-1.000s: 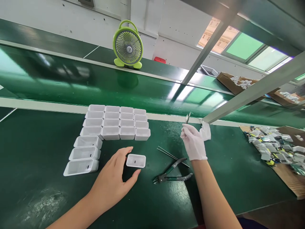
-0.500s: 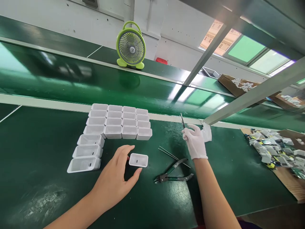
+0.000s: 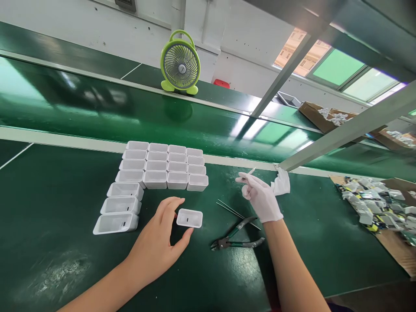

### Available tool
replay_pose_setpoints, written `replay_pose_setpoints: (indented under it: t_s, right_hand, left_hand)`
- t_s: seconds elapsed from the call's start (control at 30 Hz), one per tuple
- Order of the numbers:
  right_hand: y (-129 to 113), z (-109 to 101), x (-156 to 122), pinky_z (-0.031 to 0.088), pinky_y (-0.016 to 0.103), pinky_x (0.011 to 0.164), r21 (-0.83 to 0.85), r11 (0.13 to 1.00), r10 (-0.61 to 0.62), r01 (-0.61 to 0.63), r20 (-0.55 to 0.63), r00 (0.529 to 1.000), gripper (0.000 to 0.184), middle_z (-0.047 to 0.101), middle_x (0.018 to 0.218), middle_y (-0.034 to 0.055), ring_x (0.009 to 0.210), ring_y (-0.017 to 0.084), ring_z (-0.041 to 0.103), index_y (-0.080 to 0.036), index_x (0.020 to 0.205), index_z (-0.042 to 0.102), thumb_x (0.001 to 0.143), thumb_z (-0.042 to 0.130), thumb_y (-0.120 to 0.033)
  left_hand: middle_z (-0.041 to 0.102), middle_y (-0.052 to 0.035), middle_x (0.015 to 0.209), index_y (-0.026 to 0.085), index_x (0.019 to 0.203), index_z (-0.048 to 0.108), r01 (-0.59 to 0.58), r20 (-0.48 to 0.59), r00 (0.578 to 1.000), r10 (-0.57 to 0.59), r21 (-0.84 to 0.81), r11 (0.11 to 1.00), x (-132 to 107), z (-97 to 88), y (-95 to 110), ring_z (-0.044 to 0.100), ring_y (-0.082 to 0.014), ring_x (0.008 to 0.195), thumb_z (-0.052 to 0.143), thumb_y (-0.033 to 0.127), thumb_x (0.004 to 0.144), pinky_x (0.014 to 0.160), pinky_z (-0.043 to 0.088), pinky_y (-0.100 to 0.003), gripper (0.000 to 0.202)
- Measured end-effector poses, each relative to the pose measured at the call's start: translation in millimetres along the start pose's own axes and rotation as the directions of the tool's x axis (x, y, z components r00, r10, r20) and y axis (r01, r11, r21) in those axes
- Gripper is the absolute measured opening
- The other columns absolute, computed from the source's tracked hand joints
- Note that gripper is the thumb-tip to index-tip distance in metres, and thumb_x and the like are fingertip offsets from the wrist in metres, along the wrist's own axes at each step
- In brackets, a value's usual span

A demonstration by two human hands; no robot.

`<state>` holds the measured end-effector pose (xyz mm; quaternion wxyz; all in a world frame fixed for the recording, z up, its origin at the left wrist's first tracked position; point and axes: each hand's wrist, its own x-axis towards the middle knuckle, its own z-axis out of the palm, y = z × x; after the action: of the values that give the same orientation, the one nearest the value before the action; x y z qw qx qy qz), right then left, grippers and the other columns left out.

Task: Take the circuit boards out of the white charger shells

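Note:
My bare left hand (image 3: 156,242) curls around a small white plastic box (image 3: 190,218), thumb at its near side and fingers at its far left. This open-topped box has a dark slot in its floor. To the right, my white-gloved right hand (image 3: 260,197) is raised above the bench with a slim pointed tool (image 3: 252,170) in its fingers. Only the tool's light tip shows; its kind is unclear. Green-handled cutting pliers (image 3: 224,242) lie between my hands, jaws to the left. Two thin metal rods (image 3: 232,209) pass beneath one plier handle.
Rows of similar white boxes (image 3: 156,167) stand behind my left hand, with three more boxes (image 3: 120,205) in a column at left. White cloth (image 3: 282,182) lies by a slanted post (image 3: 325,147). Parts cover cardboard (image 3: 393,249) at right. A green fan (image 3: 181,65) stands on the shelf.
My right hand has turned and its fingers now point left. The tool, upright before, is mostly hidden behind them. My left hand and the box have stayed in place.

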<state>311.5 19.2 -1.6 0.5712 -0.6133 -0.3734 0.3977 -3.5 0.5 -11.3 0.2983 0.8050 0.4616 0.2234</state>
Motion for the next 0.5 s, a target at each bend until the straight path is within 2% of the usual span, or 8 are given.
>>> replay_pose_setpoints:
  t_s: [0.17, 0.23, 0.3, 0.43, 0.5]
  right_hand:
    - [-9, 19, -16, 0.036, 0.025, 0.048, -0.099, 0.995, 0.016, -0.003, 0.124, 0.992, 0.036, 0.075, 0.096, 0.0093, 0.055, 0.010, 0.049, -0.020, 0.104, 0.078, 0.090, 0.065, -0.050]
    - [-13, 23, -22, 0.036, 0.026, 0.048, -0.176, 0.984, 0.049, -0.017, 0.177, 0.983, 0.034, 0.076, 0.094, 0.0090, 0.054, 0.010, 0.047, -0.020, 0.101, 0.079, 0.091, 0.064, -0.050]
    - [-15, 24, -26, 0.038, 0.026, 0.050, -0.209, 0.978, 0.027, 0.014, 0.192, 0.981, 0.030, 0.076, 0.094, 0.0080, 0.056, 0.011, 0.047, -0.022, 0.098, 0.080, 0.092, 0.064, -0.047]
    - [-15, 20, -27, 0.042, 0.027, 0.056, -0.102, 0.988, -0.100, 0.118, 0.170, 0.980, 0.025, 0.076, 0.086, 0.0062, 0.063, 0.013, 0.054, -0.025, 0.096, 0.081, 0.092, 0.066, -0.044]
    - [-13, 17, -26, 0.042, 0.026, 0.056, -0.059, 0.993, -0.095, 0.105, 0.148, 0.984, 0.028, 0.075, 0.082, 0.0065, 0.062, 0.014, 0.055, -0.024, 0.093, 0.081, 0.092, 0.065, -0.046]
  left_hand:
    - [0.042, -0.0104, 0.141, 0.032, 0.143, 0.027, 0.006, 0.011, 1.000, -0.006, -0.004, 1.000, 0, 0.1, 0, 0.064, -0.0202, 0.093, 0.050, 0.041, 0.097, 0.057, 0.058, -0.026, 0.052]
    - [0.043, -0.0106, 0.139, 0.032, 0.143, 0.028, 0.004, 0.000, 1.000, -0.004, -0.005, 1.000, 1, -0.3, 0, 0.064, -0.0195, 0.091, 0.050, 0.041, 0.097, 0.056, 0.058, -0.025, 0.052]
    - [0.044, -0.0108, 0.137, 0.031, 0.143, 0.028, 0.000, -0.013, 1.000, 0.000, -0.002, 1.000, 1, -0.2, 0, 0.063, -0.0194, 0.090, 0.050, 0.042, 0.097, 0.055, 0.058, -0.025, 0.052]
    - [0.041, -0.0111, 0.140, 0.032, 0.143, 0.028, 0.000, -0.007, 1.000, 0.000, -0.021, 1.000, 2, 1.6, -1, 0.063, -0.0203, 0.094, 0.051, 0.041, 0.096, 0.050, 0.056, -0.021, 0.053]
    - [0.040, -0.0112, 0.141, 0.033, 0.144, 0.027, 0.005, -0.004, 1.000, -0.005, -0.038, 0.999, 1, 1.6, -1, 0.062, -0.0205, 0.096, 0.052, 0.041, 0.096, 0.047, 0.054, -0.019, 0.055]
